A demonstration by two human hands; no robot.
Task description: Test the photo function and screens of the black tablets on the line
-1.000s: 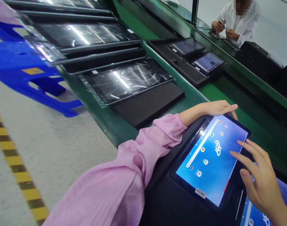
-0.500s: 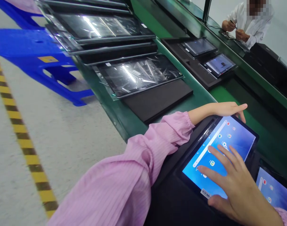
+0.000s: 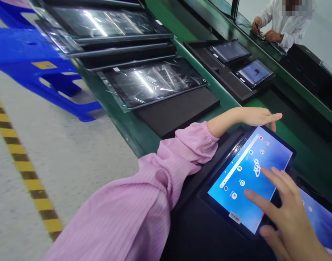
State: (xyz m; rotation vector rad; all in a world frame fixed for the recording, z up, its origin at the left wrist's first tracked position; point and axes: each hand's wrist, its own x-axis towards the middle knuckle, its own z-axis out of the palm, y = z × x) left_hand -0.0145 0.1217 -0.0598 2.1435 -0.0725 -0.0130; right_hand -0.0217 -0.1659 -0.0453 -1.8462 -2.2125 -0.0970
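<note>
A lit tablet (image 3: pixel 250 174) lies in a black foam tray (image 3: pixel 198 224), app icons on its blue screen and a barcode label on its lower edge. My right hand (image 3: pixel 288 206) is over the right part of the screen, fingers spread, holding nothing; whether a fingertip touches the glass I cannot tell. At the tablet's far top edge, my left hand (image 3: pixel 257 116) has one finger stretched out to the right and others bent down. Its lower fingertips are partly hidden. A second lit tablet (image 3: pixel 318 217) sits to the right, partly covered by my right hand.
Film-wrapped tablets (image 3: pixel 157 81) lie on black trays along the green bench (image 3: pixel 127 139). Beyond is another tray (image 3: pixel 198 50) with two tablets. A person in white (image 3: pixel 288 25) handles something small across the line. A blue stool (image 3: pixel 27 50) stands on the left.
My right hand has drawn back to the right across the screen, uncovering more icons. My left hand stays at the tablet's top edge. The view has shifted slightly.
</note>
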